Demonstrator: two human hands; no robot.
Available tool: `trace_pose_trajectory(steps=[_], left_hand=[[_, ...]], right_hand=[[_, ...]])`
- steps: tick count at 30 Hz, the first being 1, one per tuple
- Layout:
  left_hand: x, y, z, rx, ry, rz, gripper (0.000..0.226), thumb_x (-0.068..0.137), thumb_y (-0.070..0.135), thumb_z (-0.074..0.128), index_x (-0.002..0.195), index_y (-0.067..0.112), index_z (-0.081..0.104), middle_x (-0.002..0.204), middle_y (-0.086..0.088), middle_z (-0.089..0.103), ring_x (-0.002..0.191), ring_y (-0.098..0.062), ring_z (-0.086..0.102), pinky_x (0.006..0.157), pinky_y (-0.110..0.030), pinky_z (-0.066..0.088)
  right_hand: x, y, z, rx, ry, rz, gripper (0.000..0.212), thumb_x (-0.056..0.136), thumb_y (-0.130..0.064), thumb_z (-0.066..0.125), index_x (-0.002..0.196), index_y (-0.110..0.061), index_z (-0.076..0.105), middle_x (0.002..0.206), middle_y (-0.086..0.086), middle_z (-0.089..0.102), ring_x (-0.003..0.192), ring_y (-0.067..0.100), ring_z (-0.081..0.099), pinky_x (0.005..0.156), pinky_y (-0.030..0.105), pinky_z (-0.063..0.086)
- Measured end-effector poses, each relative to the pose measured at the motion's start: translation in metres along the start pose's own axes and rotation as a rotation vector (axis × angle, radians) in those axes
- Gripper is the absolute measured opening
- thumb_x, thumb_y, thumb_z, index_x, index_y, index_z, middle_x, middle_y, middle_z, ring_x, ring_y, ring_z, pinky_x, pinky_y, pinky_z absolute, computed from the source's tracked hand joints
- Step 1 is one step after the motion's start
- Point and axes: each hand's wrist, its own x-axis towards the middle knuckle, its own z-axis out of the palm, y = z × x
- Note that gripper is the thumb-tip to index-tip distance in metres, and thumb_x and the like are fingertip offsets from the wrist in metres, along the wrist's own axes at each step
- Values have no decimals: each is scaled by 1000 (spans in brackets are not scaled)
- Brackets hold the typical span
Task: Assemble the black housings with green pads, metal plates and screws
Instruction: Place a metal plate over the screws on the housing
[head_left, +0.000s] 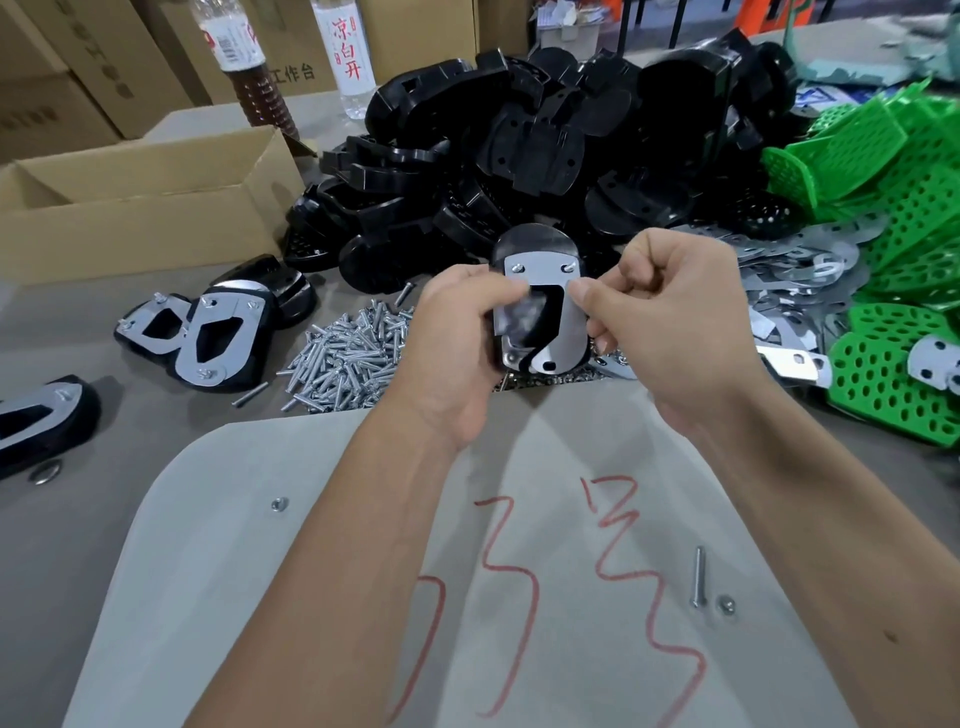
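Observation:
My left hand (457, 332) grips a black housing (532, 243) from its left side, above the table's middle. A metal plate (569, 332) lies on the housing's face, with two screws at its upper corners. My right hand (670, 317) pinches the plate's right edge with thumb and curled fingers. A heap of loose screws (348, 358) lies just left of my hands. Behind them rises a big pile of black housings (519, 150). Green pads (893, 171) are heaped at the right, and metal plates (795, 270) are spread in front of them.
Three assembled housings (213, 332) lie at the left. An open cardboard box (135, 208) stands at the back left, with two bottles (254, 62) behind it. A grey sheet with red writing (519, 571) covers the near table, carrying a single screw (697, 577) and small nuts.

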Motion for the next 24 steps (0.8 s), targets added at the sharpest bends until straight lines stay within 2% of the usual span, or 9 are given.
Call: trace_pose_trajectory(steps=[1,3,6,8,12,16,19,21,24], left_hand=[[0,0,0,-19,-7,-2,35,98,3,54,128,-15,55,110,-31,67,96,-35,65,82,-45,52],[1,-1,1,2,17,23,24,101,6,54,120,-8,59,102,-22,70,91,-31,67,75,-39,53],[2,-7,3,59,62,60,17,102,9,56,115,0,63,96,-11,72,86,-25,68,74,-38,53],[4,-9,5,105,112,73,8,101,11,56,101,9,63,85,-5,69,79,-20,64,69,-36,51],[6,-12,8,104,172,92,16,100,11,54,84,15,53,81,-8,53,80,-23,48,71,-41,39],[9,-12,5,31,253,90,5,100,14,56,96,11,56,86,-6,56,83,-21,52,75,-41,43],[14,-10,-1,-7,289,93,6,100,13,55,101,7,55,90,-9,57,87,-25,54,78,-44,44],[15,-10,-2,-4,288,94,12,101,13,54,106,2,56,90,-11,57,87,-26,54,77,-44,44],[13,-9,1,14,293,77,31,101,15,54,120,-9,56,96,-13,58,89,-26,55,80,-46,46]], right_hand=[[0,1,0,4,3,6,52,88,8,72,68,-21,33,57,6,61,45,13,54,44,25,44],[1,1,-2,9,2,21,52,88,8,72,66,-20,34,57,4,62,45,12,55,44,24,44],[0,1,-2,4,-2,55,45,89,3,74,66,-19,42,57,4,64,46,15,55,44,25,45],[-1,1,-2,-17,-6,81,35,91,-3,76,71,-14,50,56,5,64,45,15,54,44,25,45],[-3,1,1,-71,-73,173,24,95,-20,77,76,-11,64,52,0,58,45,14,48,44,23,41],[-3,-2,-3,-113,-68,200,30,94,-30,77,71,-13,66,52,0,55,44,16,50,41,20,37],[-5,-4,-2,-123,-245,305,36,94,-38,76,68,-13,71,59,2,64,46,15,57,42,23,37],[-8,-5,2,-154,-314,316,35,92,-35,78,65,-13,72,60,7,67,45,15,57,42,22,37],[-10,-7,3,-62,-293,301,30,94,-20,77,67,-11,70,59,5,66,44,11,57,41,19,40]])
